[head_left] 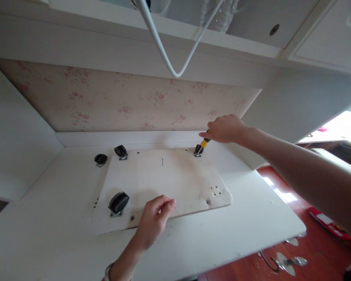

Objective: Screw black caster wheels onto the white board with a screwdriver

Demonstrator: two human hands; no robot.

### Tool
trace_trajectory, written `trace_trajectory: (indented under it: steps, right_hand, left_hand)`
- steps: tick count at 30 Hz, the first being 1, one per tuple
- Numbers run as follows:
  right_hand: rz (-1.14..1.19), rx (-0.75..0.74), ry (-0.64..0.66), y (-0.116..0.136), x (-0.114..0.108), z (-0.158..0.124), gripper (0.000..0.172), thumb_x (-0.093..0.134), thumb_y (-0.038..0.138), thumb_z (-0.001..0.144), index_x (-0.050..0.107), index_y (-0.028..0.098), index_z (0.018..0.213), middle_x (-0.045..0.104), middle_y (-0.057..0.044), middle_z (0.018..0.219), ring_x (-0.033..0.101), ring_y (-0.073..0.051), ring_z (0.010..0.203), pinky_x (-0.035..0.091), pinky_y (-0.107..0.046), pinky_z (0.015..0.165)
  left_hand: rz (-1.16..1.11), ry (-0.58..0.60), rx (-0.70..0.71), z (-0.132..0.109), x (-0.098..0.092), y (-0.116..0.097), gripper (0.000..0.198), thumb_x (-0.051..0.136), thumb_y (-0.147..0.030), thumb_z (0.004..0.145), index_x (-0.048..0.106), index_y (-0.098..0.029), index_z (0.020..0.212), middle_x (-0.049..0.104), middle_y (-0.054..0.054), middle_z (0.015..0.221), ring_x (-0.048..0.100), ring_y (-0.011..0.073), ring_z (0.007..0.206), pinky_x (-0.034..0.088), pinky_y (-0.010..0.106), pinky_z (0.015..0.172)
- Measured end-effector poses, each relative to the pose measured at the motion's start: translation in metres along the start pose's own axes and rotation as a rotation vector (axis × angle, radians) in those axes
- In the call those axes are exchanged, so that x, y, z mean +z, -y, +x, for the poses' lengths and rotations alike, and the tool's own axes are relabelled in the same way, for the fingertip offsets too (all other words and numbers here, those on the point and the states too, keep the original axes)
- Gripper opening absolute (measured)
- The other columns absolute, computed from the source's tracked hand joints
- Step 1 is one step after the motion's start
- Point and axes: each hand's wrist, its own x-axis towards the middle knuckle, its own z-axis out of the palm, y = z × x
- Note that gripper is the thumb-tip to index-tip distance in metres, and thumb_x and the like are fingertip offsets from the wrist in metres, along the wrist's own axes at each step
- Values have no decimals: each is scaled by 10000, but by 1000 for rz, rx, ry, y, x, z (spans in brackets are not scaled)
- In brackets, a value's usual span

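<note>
My right hand grips a yellow-and-black screwdriver, tilted down. Its tip meets the caster at the far right corner of a white board. My left hand rests by the board's near edge with its fingers curled in; whatever they may hold is hidden. Two more black casters stand on the board's left side, a far caster and a near caster. Another loose caster lies on the white desk left of the board. Screw holes show at the board's near right corner.
Overhead is a white cabinet with a white cable hanging from it. Floral wallpaper covers the back. White side panels flank the desk. Metal hooks and a red object are on the red-brown floor.
</note>
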Motion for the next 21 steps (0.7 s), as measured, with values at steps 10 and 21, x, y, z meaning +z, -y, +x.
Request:
trace_trajectory:
  steps: [10, 21]
  right_hand:
    - [82, -69, 41, -1, 1, -7, 610, 359, 660, 892, 581, 187, 1206, 701, -187, 970, 651, -349, 878, 426, -433, 701]
    - [199, -195, 65, -5, 0, -11, 480, 415, 538, 913, 484, 270, 1306, 675, -120, 1194, 655, -300, 903, 428, -396, 682]
  left_hand:
    - [12, 11, 6, 1, -1, 0, 393, 508, -511, 922, 615, -182, 736, 497, -9, 648, 457, 143, 653, 348, 250, 624]
    - [1, 7, -5, -1, -2, -1, 396, 508, -516, 921, 611, -180, 738, 464, -20, 636, 431, 135, 636, 332, 248, 603]
